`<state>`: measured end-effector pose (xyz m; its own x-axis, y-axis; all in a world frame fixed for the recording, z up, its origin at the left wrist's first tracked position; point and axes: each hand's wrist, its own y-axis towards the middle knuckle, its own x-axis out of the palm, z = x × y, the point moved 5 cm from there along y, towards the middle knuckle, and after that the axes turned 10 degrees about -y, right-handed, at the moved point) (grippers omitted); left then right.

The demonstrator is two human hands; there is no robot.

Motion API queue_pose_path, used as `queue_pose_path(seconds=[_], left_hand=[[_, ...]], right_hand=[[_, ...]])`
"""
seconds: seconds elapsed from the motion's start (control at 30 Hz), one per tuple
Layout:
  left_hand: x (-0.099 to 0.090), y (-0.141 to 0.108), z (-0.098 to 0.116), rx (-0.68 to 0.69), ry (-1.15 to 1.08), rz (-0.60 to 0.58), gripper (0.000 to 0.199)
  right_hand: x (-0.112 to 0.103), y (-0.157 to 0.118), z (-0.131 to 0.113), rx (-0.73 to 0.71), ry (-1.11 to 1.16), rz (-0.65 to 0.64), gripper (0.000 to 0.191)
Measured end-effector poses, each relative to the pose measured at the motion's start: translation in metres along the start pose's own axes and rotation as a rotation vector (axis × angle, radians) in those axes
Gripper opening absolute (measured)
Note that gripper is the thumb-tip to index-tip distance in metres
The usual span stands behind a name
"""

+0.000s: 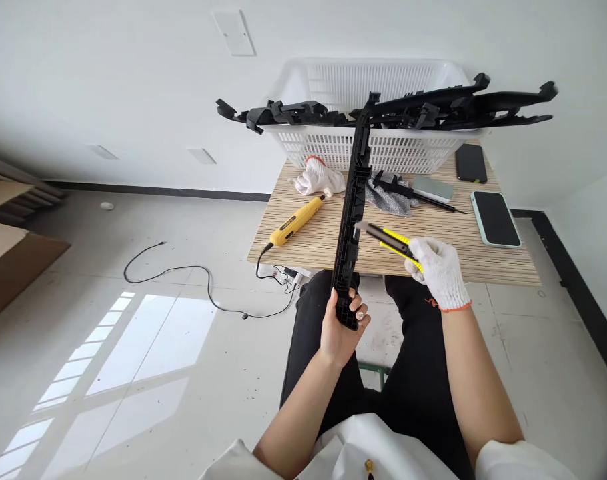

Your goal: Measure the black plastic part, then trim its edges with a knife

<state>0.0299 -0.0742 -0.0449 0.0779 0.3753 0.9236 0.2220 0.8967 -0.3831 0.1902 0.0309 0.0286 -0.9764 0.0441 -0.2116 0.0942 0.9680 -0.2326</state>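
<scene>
My bare left hand [344, 327] is wrapped round the lower end of a long black plastic trim piece [352, 207]. The piece stands nearly upright in view, its ribbed side facing me and its far end overlapping the basket. In a white knitted glove with an orange cuff, my right hand [439, 272] grips a yellow and black utility knife [391, 241]. The knife's blade points left and lies at the right edge of the trim piece; whether it touches I cannot tell.
Behind stands a white plastic basket [403, 150] with several black trim pieces [433, 110] across it. On the wooden table [448, 257] lie a yellow corded tool [297, 221], a white glove [318, 179], a grey cloth [391, 199], black calipers [396, 187] and two phones [495, 219] [471, 163].
</scene>
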Motion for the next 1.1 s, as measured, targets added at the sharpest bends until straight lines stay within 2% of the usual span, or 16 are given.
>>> queue_pose_path(seconds=[0.07, 0.2, 0.33, 0.43, 0.57, 0.7, 0.87, 1.0, 1.1], left_hand=[[-0.0001, -0.0003, -0.0029, -0.023, -0.004, 0.004, 0.027], [-0.002, -0.0001, -0.0068, -0.028, 0.015, 0.026, 0.029], [-0.0018, 0.0006, -0.0069, -0.013, 0.001, 0.025, 0.032], [-0.0015, 0.0013, -0.0092, -0.029, -0.004, 0.031, 0.033], [-0.0016, 0.001, -0.0067, 0.001, 0.046, 0.043, 0.032], [-0.0003, -0.0009, -0.0052, 0.006, 0.047, 0.04, 0.029], [-0.0001, -0.0005, -0.0106, -0.03, 0.044, 0.039, 0.025], [0.0002, -0.0011, -0.0065, -0.009, 0.031, 0.034, 0.021], [0.0006, -0.0015, -0.0085, -0.037, 0.022, 0.03, 0.02]], right_hand=[[0.0027, -0.0004, -0.0003, 0.005, -0.016, -0.051, 0.028], [-0.0026, -0.0013, -0.0021, -0.007, 0.052, 0.071, 0.032], [0.003, -0.0015, -0.0025, 0.001, 0.007, -0.058, 0.03], [-0.0014, -0.001, -0.0024, -0.023, 0.05, 0.028, 0.031], [0.0007, -0.0012, 0.0001, -0.038, 0.05, 0.004, 0.035], [-0.0049, -0.0024, 0.001, -0.065, 0.119, 0.127, 0.033], [0.0014, 0.0, 0.0014, -0.022, 0.094, 0.021, 0.032], [-0.0035, 0.0013, 0.0016, -0.019, 0.138, 0.105, 0.032], [0.0003, 0.0008, 0.002, -0.02, 0.101, 0.0, 0.033]])
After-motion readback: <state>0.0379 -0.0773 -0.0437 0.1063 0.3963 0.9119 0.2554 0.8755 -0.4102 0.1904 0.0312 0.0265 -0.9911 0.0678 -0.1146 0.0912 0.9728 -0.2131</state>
